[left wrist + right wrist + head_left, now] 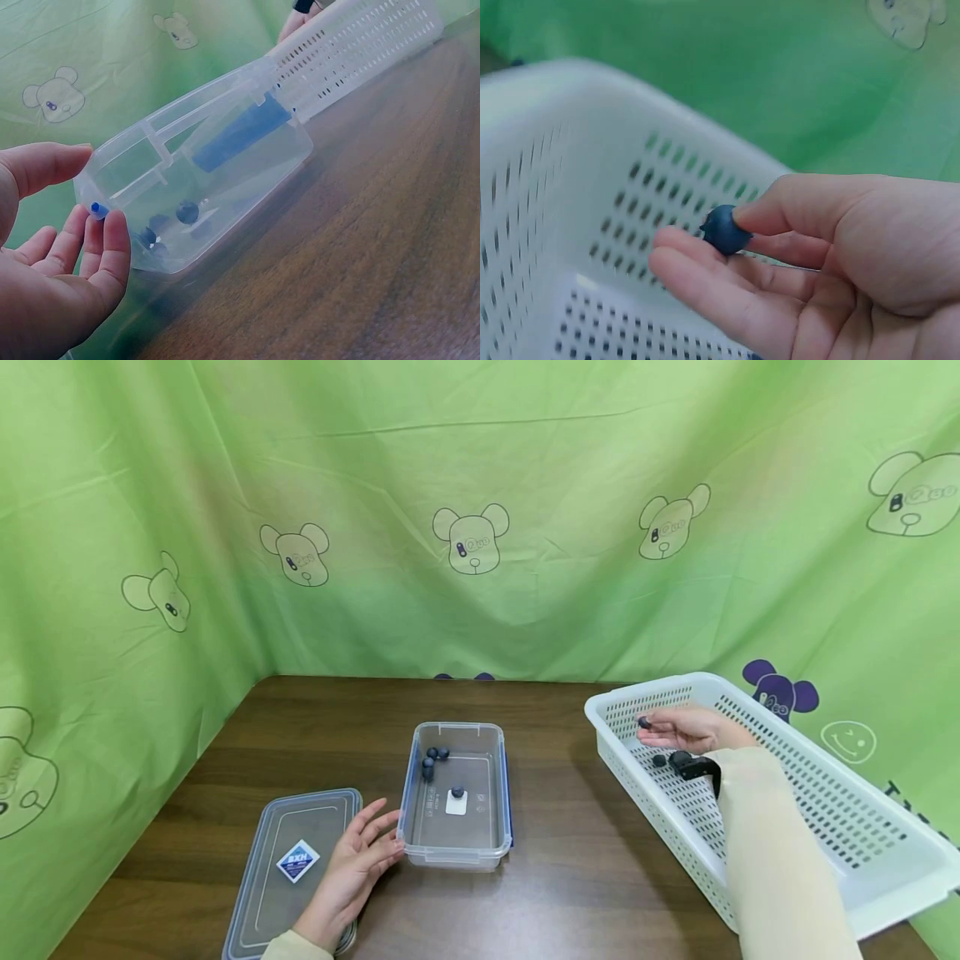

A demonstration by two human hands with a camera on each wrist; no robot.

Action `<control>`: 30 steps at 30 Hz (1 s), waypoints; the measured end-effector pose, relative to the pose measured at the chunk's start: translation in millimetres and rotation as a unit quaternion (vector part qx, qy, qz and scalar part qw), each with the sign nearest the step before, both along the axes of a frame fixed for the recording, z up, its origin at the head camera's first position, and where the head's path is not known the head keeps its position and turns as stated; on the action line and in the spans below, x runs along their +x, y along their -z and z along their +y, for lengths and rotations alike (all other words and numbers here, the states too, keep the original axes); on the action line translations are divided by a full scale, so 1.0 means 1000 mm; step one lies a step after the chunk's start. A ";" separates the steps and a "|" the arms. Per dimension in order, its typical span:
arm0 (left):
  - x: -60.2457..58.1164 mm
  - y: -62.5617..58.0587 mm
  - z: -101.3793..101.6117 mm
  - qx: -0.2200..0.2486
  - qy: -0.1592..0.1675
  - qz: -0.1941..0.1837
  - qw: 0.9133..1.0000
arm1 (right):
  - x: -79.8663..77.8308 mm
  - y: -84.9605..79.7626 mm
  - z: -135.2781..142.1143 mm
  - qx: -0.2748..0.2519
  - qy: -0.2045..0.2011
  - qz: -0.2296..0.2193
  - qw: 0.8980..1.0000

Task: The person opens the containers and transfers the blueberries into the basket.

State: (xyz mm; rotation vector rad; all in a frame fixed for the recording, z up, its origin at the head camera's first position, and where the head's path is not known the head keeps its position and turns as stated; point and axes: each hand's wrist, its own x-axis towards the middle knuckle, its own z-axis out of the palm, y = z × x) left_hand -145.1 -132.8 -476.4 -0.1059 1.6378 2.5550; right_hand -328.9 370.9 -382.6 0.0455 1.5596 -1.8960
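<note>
My right hand (690, 729) pinches a blueberry (726, 229) between thumb and fingers, inside the far end of the white perforated basket (652, 822). Another blueberry (659, 761) lies on the basket floor below that hand. A clear plastic container (480, 827) with blue side latches stands lidless in the middle of the table. Several blueberries (428, 768) sit in its far left part, and a single blueberry (457, 792) lies by a white label. My left hand (356, 868) is at the container's near left corner, fingers loosely spread, fingertips right at its side.
A clear lid (262, 902) with a blue rim and a blue-and-white sticker lies left of the container, partly behind my left hand. Green curtains (480, 618) with bear prints surround the brown wooden table (547, 893). The basket takes up the table's right side.
</note>
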 end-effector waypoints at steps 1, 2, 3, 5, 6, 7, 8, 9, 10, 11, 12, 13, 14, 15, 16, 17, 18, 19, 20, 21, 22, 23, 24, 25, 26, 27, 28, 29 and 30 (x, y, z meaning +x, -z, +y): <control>0.000 0.000 0.000 0.001 0.000 -0.001 1.000 | 0.000 0.003 0.001 0.009 -0.008 -0.003 1.000; 0.000 0.000 0.000 0.002 -0.001 -0.003 1.000 | -0.001 0.005 0.002 0.017 -0.016 -0.006 1.000; 0.000 0.000 0.000 0.003 -0.001 -0.004 1.000 | -0.001 0.007 0.002 0.026 -0.024 -0.005 0.999; -0.001 0.000 -0.001 0.003 -0.002 -0.007 1.000 | -0.001 0.010 0.001 0.049 -0.038 -0.004 0.998; -0.001 -0.001 -0.001 0.002 -0.002 -0.009 1.000 | -0.002 0.011 0.000 0.063 -0.042 -0.003 0.997; -0.001 -0.001 -0.001 0.002 -0.002 -0.010 1.000 | -0.002 0.012 -0.001 0.079 -0.045 -0.002 0.996; -0.001 -0.001 -0.001 0.001 -0.002 -0.010 1.000 | -0.002 0.013 -0.002 0.096 -0.048 -0.002 0.994; -0.002 -0.001 -0.001 0.001 -0.002 -0.011 1.000 | -0.002 0.013 -0.003 0.114 -0.050 -0.002 0.992; -0.002 -0.001 -0.001 0.000 -0.002 -0.013 1.000 | -0.003 0.014 -0.004 0.132 -0.050 -0.003 0.990; -0.002 -0.001 0.000 0.000 -0.002 -0.014 1.000 | -0.003 0.014 -0.005 0.146 -0.047 -0.005 0.988; -0.002 -0.002 0.000 0.001 -0.002 -0.015 1.000 | -0.003 0.014 -0.007 0.155 -0.043 -0.007 0.987; -0.002 -0.002 0.000 0.002 -0.003 -0.016 1.000 | -0.003 0.014 -0.007 0.162 -0.042 -0.005 0.986; -0.001 -0.002 0.000 0.002 -0.004 -0.016 1.000 | -0.003 0.014 -0.008 0.167 -0.039 -0.004 0.985; -0.001 -0.001 0.000 0.002 -0.005 -0.016 1.000 | -0.003 0.014 -0.009 0.166 -0.036 -0.003 0.985; -0.001 -0.002 0.000 0.004 -0.006 -0.017 1.000 | -0.004 0.013 -0.009 0.162 -0.033 -0.002 0.986; -0.001 -0.002 0.000 0.006 -0.007 -0.017 1.000 | -0.004 0.013 -0.010 0.156 -0.032 0.001 0.987; -0.001 -0.002 0.000 0.006 -0.009 -0.018 1.000 | -0.004 0.012 -0.010 0.149 -0.028 0.001 0.988; -0.001 -0.002 0.000 0.005 -0.009 -0.018 1.000 | -0.004 0.012 -0.010 0.139 -0.028 0.004 0.990; -0.001 -0.002 -0.001 0.004 -0.010 -0.016 1.000 | -0.004 0.011 -0.011 0.128 -0.023 0.005 0.991; -0.001 -0.002 -0.001 0.005 -0.011 -0.016 1.000 | -0.004 0.010 -0.011 0.112 -0.018 0.007 0.993; -0.001 -0.002 -0.001 0.004 -0.011 -0.014 1.000 | -0.004 0.009 -0.011 0.097 -0.011 0.008 0.995; -0.002 -0.002 -0.001 0.002 -0.011 -0.013 1.000 | -0.004 0.007 -0.011 0.083 -0.008 0.013 0.996; -0.002 -0.001 -0.001 0.000 -0.010 -0.012 1.000 | -0.004 0.004 -0.010 0.066 0.000 0.014 0.998; -0.002 -0.001 -0.001 -0.002 -0.008 -0.010 1.000 | -0.003 0.001 -0.010 0.048 0.006 0.019 0.999; -0.001 -0.001 -0.001 -0.004 -0.005 -0.007 1.000 | -0.003 -0.002 -0.010 0.032 0.014 0.025 0.999; -0.001 0.000 -0.001 -0.005 -0.003 -0.006 1.000 | -0.003 -0.006 -0.010 0.015 0.021 0.031 0.999; -0.001 0.000 -0.001 -0.009 0.001 -0.002 1.000 | -0.002 -0.011 -0.010 0.001 0.025 0.039 0.999; -0.001 0.001 -0.001 -0.010 0.003 0.001 1.000 | -0.002 -0.016 -0.011 -0.014 0.027 0.048 0.998; -0.001 0.001 -0.001 -0.012 0.005 0.003 1.000 | -0.003 -0.021 -0.012 -0.029 0.030 0.056 0.998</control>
